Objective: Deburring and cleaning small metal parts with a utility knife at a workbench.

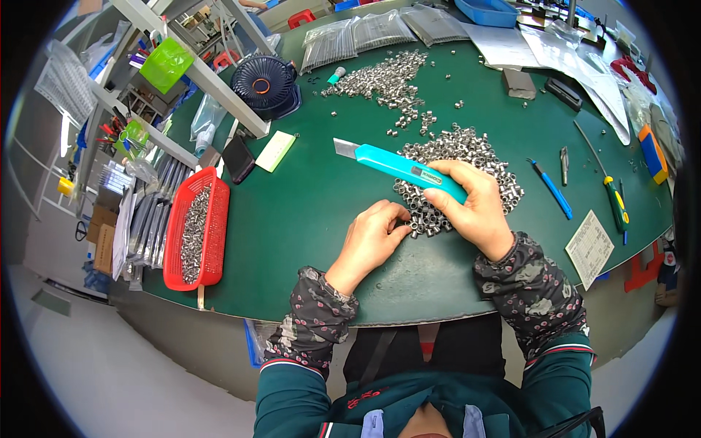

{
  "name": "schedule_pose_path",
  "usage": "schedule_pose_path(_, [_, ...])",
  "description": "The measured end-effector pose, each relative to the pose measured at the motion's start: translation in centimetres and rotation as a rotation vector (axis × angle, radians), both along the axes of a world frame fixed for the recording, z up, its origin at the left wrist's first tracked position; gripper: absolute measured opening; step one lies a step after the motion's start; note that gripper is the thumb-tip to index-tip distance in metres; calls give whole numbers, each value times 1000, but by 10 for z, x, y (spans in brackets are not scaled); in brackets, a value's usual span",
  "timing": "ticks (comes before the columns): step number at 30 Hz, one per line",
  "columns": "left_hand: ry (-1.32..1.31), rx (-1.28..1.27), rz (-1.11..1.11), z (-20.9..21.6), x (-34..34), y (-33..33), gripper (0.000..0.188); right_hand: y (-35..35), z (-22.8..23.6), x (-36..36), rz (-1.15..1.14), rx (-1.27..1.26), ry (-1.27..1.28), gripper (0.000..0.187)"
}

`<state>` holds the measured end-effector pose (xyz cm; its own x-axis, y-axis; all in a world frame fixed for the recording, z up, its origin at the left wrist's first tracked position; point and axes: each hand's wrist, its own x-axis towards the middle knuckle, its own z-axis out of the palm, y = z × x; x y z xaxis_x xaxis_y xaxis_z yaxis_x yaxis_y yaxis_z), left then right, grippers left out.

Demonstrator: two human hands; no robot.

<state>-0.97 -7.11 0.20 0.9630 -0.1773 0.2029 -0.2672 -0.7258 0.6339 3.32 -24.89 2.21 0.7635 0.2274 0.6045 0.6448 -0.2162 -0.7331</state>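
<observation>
My right hand [476, 208] is closed round the handle of a turquoise utility knife [391, 161]. Its blade is out and points to the far left, above the table. Under and beyond the knife lies a pile of small metal sleeves [456, 146], like short shiny rings. At the pile's near left edge, my left hand [371, 235] has thumb and forefinger pinched together. Sleeves lie right beside those fingertips; whether one is between them is hidden.
A red basket [225, 241] of small metal parts stands at the left. More sleeves [383, 80] are spread farther back, near a dark fan [264, 84]. To the right lie a blue pen-like tool [551, 190], a screwdriver [615, 201] and a paper slip [588, 250].
</observation>
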Motion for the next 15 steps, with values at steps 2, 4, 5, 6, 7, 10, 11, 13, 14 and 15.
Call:
schedule_pose_path(2, [-13, 10, 1, 1, 1, 1, 15, 2, 2, 0, 19, 10, 10, 29])
schedule_pose_path(4, [17, -43, -19, 5, 3, 2, 15, 3, 2, -1, 20, 10, 8, 29])
schedule_pose_path(5, [4, -39, -14, 5, 4, 6, 15, 3, 2, 0, 23, 12, 2, 29])
schedule_pose_path(6, [137, -347, 17, 4, 5, 11, 15, 3, 3, -1, 15, -8, 11, 28])
schedule_pose_path(7, [266, -657, 46, 4, 5, 18, 15, 2, 3, -2, 22, -5, -4, 28])
schedule_pose_path(10, [419, -1180, 16, 8, 5, 43, 9, 1, 3, -2, 28, -59, -31, 28])
schedule_pose_path(11, [426, -1399, -17, 5, 5, 51, 7, 1, 2, -4, 38, -56, -44, 28])
schedule_pose_path(13, [396, -1453, -51, 2, 6, 63, 8, 1, 3, -5, 64, -103, 44, 28])
schedule_pose_path(14, [385, -1484, -28, 2, 6, 67, 9, 1, 2, -5, 68, -125, 38, 27])
schedule_pose_path(15, [376, -1515, -5, 2, 5, 71, 10, 2, 2, -6, 76, -124, 27, 27])
